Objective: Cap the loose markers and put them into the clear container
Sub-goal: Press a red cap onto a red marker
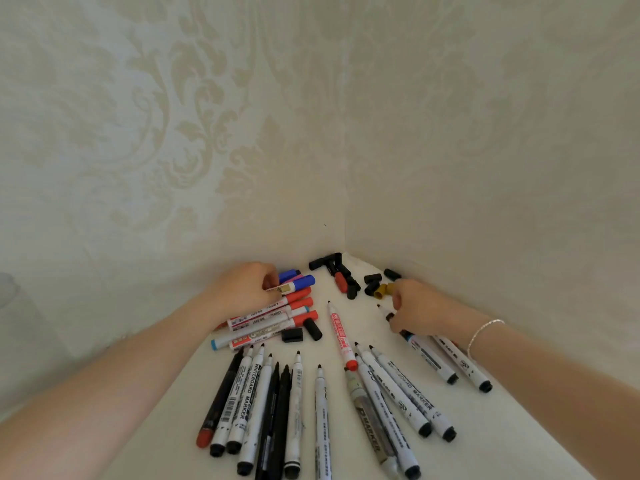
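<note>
My left hand [247,287] rests on a pile of capped markers [273,317] with red and blue caps. Its fingers curl round a blue-capped marker [301,283]. My right hand [420,308] grips an uncapped marker [384,310] near its dark tip, beside a gold cap [384,289]. Loose black caps [337,268] lie in the corner, with two more caps [301,332] by the pile. Several uncapped markers [294,393] fan out on the white surface in front, among them a red-labelled one [341,336]. A faint translucent shape [8,289] at the left edge may be the clear container.
The white surface [346,455] ends in a corner between two patterned walls [242,150]. More uncapped markers [446,362] lie under my right wrist, which wears a thin bracelet [483,332].
</note>
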Available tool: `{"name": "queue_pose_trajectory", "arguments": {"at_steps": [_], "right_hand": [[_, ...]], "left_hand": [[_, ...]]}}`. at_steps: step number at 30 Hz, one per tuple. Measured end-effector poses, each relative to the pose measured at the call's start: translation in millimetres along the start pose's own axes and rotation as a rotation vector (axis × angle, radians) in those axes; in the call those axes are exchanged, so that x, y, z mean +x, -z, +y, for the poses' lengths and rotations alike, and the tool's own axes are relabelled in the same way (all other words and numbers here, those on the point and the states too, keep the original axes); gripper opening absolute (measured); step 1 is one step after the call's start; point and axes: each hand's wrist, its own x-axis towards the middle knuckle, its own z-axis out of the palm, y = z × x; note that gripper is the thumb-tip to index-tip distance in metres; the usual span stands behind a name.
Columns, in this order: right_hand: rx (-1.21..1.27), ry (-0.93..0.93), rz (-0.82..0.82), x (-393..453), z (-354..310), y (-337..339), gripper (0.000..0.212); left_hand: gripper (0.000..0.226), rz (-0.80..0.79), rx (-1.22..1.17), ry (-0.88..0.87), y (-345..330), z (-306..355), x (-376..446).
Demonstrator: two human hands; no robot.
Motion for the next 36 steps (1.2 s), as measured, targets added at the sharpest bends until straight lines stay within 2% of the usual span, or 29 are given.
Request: {"name": "queue_pose_trajectory", "arguments": {"at_steps": [4, 7, 11, 18, 23, 26, 30, 32, 36], "right_hand": [[0.47, -0.008, 0.083, 3.0, 1.4, 15.0, 0.026], [0.598, -0.017, 0.09, 4.3, 1.3, 18.7, 0.024], [0.532, -0.021, 0.06, 5.2, -0.9, 15.2, 0.024], [0.177, -0.025, -0.035, 6.1, -2.8, 2.3, 0.024], [0.243, -0.038, -0.021, 3.3, 2.0, 17.1, 0.017], [0.205, -0.093, 0.026, 2.6, 10.8, 36.0, 0.004], [0.057, -0.183, -0.109, -7.5, 26.8, 48.6, 0.015], [-0.009, -0.199, -0.166, -12.7, 33.0, 45.6, 0.014], [-0.045, -0.199, -0.119, -15.1, 43.1, 39.3, 0.01]], "left_hand": [[0.011, 0.026, -0.025, -0.051, -2.2, -2.7, -1.0], [0.01, 0.034, 0.005, -0.072, -4.8, -2.8, -1.7], [0.009, 0.024, 0.013, -0.089, -6.9, 0.4, -1.7], [0.017, 0.089, 0.036, -0.149, -6.4, 19.8, -5.7], [0.012, 0.017, -0.109, -0.228, -9.1, 48.3, -9.0], [0.009, -0.05, -0.156, -0.193, -14.7, 64.5, -9.3], [0.006, -0.095, -0.132, -0.175, -21.6, 84.3, -8.0], [0.008, -0.092, -0.114, -0.156, -22.9, 90.6, -6.2], [0.004, -0.088, -0.133, -0.103, -24.1, 93.8, -4.5]]}}
